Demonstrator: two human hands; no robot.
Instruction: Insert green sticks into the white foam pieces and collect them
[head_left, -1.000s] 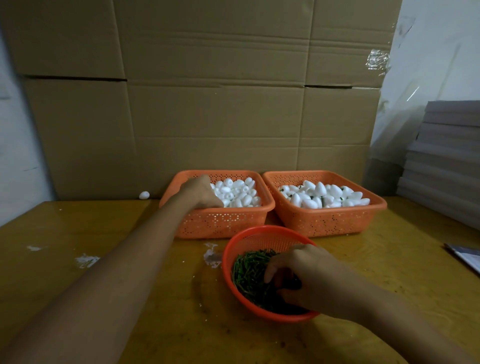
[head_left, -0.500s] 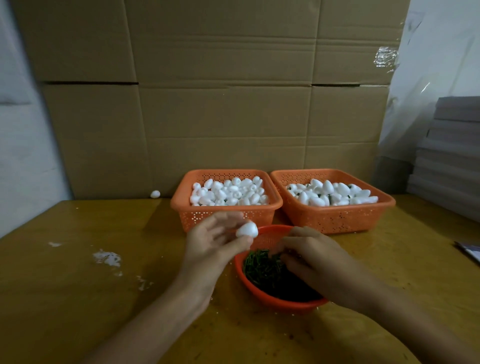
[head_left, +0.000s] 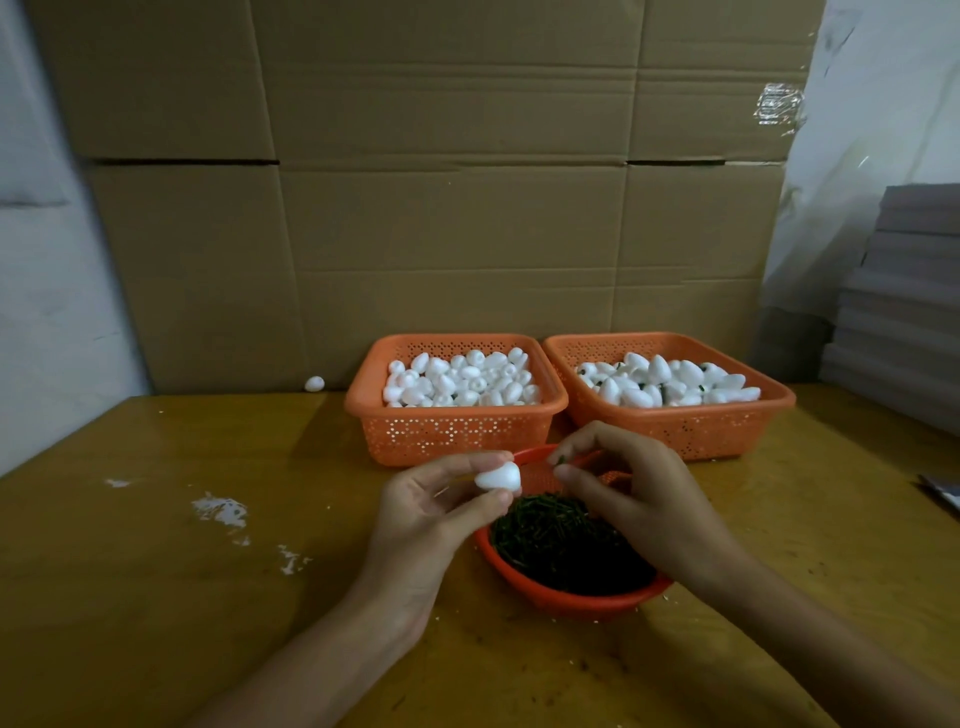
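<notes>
L: left hand pinches white foam piece above red bowl rim | R: right hand pinches green stick beside it | SURFACE: yellow-brown table, white crumbs | ROOM: stacked cardboard boxes behind

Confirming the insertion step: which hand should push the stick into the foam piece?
Right, probably. The right hand pinches a green stick close beside the foam piece, which the left hand grips between thumb and fingers.
</notes>
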